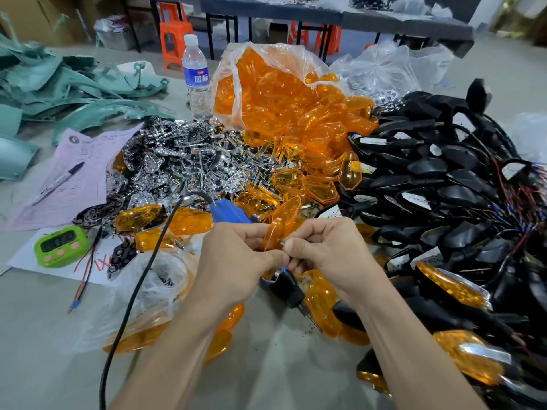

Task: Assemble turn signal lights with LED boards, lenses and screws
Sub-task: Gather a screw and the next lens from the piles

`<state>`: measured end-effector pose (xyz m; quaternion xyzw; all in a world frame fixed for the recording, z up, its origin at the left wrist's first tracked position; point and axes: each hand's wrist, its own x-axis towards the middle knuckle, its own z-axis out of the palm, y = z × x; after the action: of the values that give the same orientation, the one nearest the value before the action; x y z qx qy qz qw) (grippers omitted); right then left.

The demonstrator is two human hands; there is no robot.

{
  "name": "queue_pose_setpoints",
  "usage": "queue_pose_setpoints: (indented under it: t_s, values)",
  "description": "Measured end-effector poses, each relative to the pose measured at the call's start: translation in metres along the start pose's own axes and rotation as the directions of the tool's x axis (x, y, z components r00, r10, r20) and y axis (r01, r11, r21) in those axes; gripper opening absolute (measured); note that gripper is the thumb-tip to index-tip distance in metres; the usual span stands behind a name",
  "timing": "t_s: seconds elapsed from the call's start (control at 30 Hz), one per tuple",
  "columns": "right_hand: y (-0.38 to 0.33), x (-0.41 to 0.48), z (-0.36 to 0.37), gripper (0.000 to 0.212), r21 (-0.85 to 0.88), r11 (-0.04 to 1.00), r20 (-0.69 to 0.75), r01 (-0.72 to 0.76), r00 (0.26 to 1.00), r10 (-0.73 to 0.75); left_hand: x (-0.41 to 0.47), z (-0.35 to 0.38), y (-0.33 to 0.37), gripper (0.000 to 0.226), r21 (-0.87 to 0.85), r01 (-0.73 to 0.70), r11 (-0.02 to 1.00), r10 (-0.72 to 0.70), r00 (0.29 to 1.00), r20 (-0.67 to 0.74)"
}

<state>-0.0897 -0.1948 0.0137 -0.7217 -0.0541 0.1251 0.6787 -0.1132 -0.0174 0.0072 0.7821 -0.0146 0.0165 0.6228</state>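
My left hand (236,255) and my right hand (328,250) meet at the table's middle, both gripping one orange lens (281,223) that stands on edge between them. My right thumb and finger pinch a small metal part, apparently a screw (280,241), against the lens. Below the hands lies a blue and black electric screwdriver (288,287) with its black cable (139,279) running to the lower left. A heap of chrome reflector and LED pieces (183,161) lies behind, and a pile of black housings (444,184) with wires fills the right.
A clear bag of orange lenses (284,93) stands at the back centre beside a water bottle (195,75). A green timer (60,245), a pink sheet with a pen (62,179) and teal plastic panels (59,84) are at left. Finished lights (453,285) lie at right.
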Motion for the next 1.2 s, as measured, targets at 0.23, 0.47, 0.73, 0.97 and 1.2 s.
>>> queue_pose_setpoints:
  t_s: [0.23, 0.47, 0.73, 0.97, 1.2]
  values:
    - [-0.001, 0.005, -0.003, 0.015, -0.062, 0.998, 0.048, 0.015, 0.999, -0.012, 0.0, 0.002, 0.0, 0.044, 0.037, -0.028, 0.999, 0.029, 0.999, -0.03]
    - [0.006, -0.004, 0.02, 0.03, 0.268, 0.96, -0.01, -0.078, 0.996, 0.084, 0.005, 0.001, 0.006, 0.035, -0.402, 0.115, 0.908, -0.098, 0.993, 0.062]
    - [0.004, -0.008, 0.036, 0.029, 0.487, 0.864, 0.008, -0.131, 0.989, 0.146, 0.001, 0.002, 0.005, 0.03, -0.422, 0.12, 0.899, -0.109, 0.993, 0.051]
    - [0.009, -0.012, 0.034, 0.029, 0.581, 0.777, 0.069, -0.244, 0.965, 0.252, -0.006, 0.004, 0.002, 0.031, -0.255, 0.105, 0.961, -0.098, 0.994, 0.038]
    - [0.005, -0.011, 0.028, 0.027, 0.36, 0.917, -0.044, -0.17, 0.979, 0.199, -0.003, 0.012, 0.008, 0.024, -0.364, 0.156, 0.918, -0.153, 0.988, 0.038]
